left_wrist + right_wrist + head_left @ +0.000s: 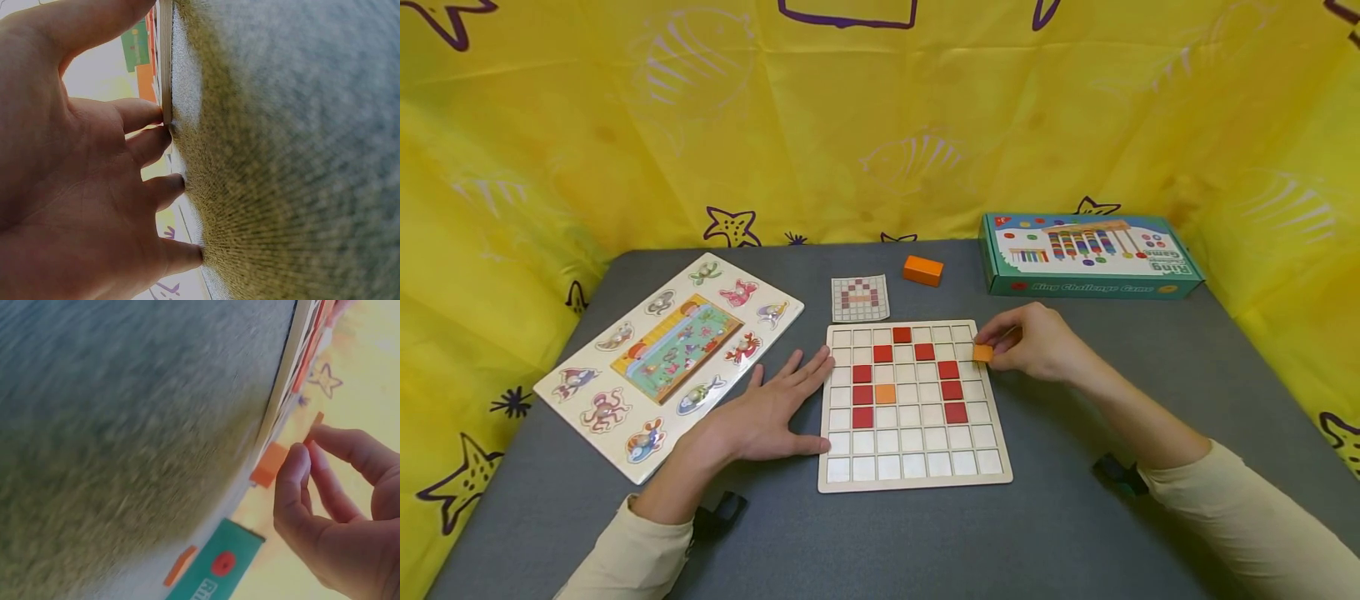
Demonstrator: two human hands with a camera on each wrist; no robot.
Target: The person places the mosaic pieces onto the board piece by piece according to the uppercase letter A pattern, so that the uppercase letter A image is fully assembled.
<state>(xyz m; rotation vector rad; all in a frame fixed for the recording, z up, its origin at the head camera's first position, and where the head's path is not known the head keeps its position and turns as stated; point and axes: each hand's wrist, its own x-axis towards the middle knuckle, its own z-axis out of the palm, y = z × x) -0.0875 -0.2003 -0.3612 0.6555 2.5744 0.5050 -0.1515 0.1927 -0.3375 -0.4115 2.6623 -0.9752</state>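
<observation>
A square wooden grid board [917, 487] lies on the table, with several red tiles [955, 412] forming a pointed arch in its cells. One orange tile [886, 393] sits in a cell inside the arch. My right hand [1041, 343] pinches another orange tile [982, 353] between thumb and fingers at the board's upper right edge; the right wrist view shows this tile [316, 425] held off the table. With fingers spread, my left hand [763, 417] rests flat on the table, thumb and fingertips touching the board's left edge.
Behind the board lie a small pattern card [859, 310] and an orange block [922, 270], perhaps stacked tiles. A sea-animal puzzle board [625, 333] lies at left. The green Ring Challenge Game box [1097, 287] stands at the back right, before a yellow curtain [820, 125].
</observation>
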